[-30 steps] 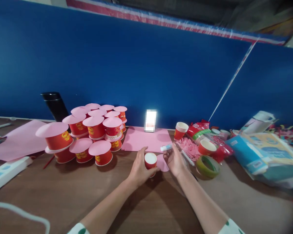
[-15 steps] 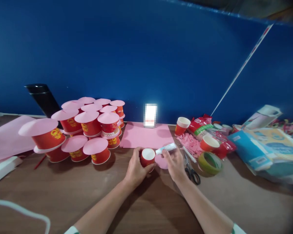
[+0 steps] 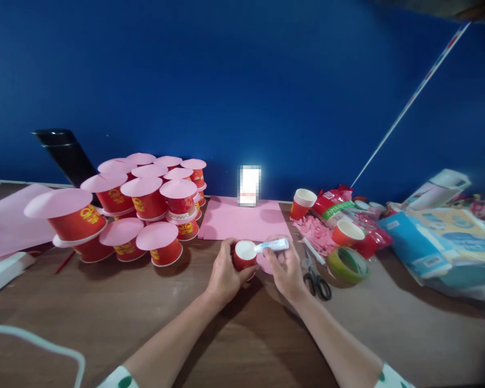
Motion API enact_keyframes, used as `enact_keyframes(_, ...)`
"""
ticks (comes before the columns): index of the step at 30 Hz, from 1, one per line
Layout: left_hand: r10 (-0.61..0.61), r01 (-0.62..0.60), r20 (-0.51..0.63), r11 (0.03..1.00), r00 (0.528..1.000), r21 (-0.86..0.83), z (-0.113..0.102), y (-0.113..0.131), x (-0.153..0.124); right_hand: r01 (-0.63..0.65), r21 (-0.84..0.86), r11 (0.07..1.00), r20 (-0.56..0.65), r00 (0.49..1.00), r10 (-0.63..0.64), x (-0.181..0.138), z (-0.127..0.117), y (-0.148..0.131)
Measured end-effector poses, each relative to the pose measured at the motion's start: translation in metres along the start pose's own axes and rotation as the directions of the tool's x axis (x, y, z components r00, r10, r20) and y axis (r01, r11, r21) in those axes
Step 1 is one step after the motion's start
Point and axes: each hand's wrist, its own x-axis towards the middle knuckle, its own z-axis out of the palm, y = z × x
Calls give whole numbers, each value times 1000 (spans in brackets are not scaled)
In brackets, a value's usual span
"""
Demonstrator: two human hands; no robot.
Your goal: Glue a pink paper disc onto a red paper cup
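My left hand (image 3: pixel 225 275) is wrapped round a red paper cup (image 3: pixel 245 255), its pale round end facing up. In my right hand (image 3: pixel 286 272) is a white glue tube (image 3: pixel 275 246), pinched between thumb and fingers. The tube's narrow tip points left and meets the cup's rim, though I cannot tell if it touches. Partly hidden behind my right hand, a pink paper disc (image 3: pixel 264 263) lies on the table. Left of my hands stand several red cups (image 3: pixel 160 247) stacked in two levels, with pink paper discs (image 3: pixel 157 237) on top.
Pink paper sheets (image 3: pixel 242 220) lie at the back beneath a blurred bright screen. To the right are scissors (image 3: pixel 318 283), green tape (image 3: pixel 348 265), pink scraps (image 3: pixel 316 234), a cup stack (image 3: pixel 303 203) and a blue package (image 3: pixel 412 242). A white cable (image 3: pixel 36 339) crosses the front left.
The glue tube in my right hand has shifted left, its tip now at the cup's rim. My left hand keeps its hold on the cup. The camera view has tilted slightly.
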Motion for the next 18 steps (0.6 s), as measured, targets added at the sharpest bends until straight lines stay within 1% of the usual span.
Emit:
enact_keyframes(7,-6,6,0,1000,1000,3,-2,4,-1,23,-59,998,60,998,-20,-1,-4,5)
enact_keyframes(12,-25,25,-6,1000,1000,1,-2,7,0,7,-90,996,94,996,2,1,-7,3)
enact_keyframes(15,-31,31,-14,1000,999,8,-2,9,0,-4,-101,995,68,998,11,3,-8,2)
enact_keyframes(18,-33,34,-24,999,999,25,-2,10,0,-16,-63,998,22,1000,18,4,-7,2)
